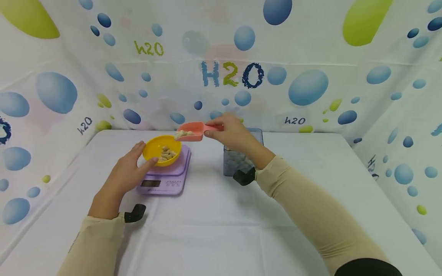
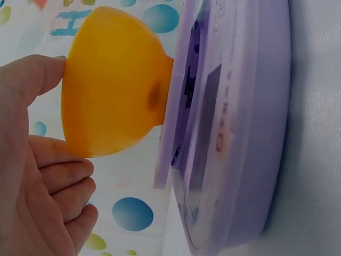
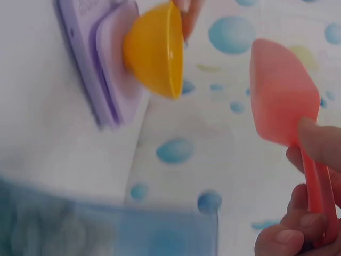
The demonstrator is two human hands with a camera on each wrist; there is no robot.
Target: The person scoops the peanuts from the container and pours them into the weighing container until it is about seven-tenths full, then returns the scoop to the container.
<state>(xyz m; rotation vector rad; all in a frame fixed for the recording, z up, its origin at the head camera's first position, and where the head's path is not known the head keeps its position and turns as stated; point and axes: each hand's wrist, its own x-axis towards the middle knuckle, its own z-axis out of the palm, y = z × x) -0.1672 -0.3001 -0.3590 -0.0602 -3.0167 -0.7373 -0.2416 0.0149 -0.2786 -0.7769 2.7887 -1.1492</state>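
My right hand (image 1: pixel 232 132) grips the handle of a coral-pink scoop (image 1: pixel 196 131), held level above the scale's right side. Pale, nut-like pieces (image 1: pixel 183 133) lie in the scoop, its front edge close to the rim of a yellow bowl (image 1: pixel 154 144). More such pieces (image 1: pixel 167 154) are inside this bowl, which stands on a lilac kitchen scale (image 1: pixel 177 188). With thumb and index finger at opposite sides of the rim, my left hand (image 1: pixel 126 170) holds the bowl; its other fingers (image 2: pixel 74 200) stay off it. The kind of nut is too small to tell.
Right of the scale stands a translucent blue-grey container (image 1: pixel 238 161) with many pale pieces inside, partly hidden behind my right forearm. A white cloth (image 1: pixel 207 237) covers the table. Behind it hangs a curtain (image 1: pixel 221 38) printed with blue and green drops.
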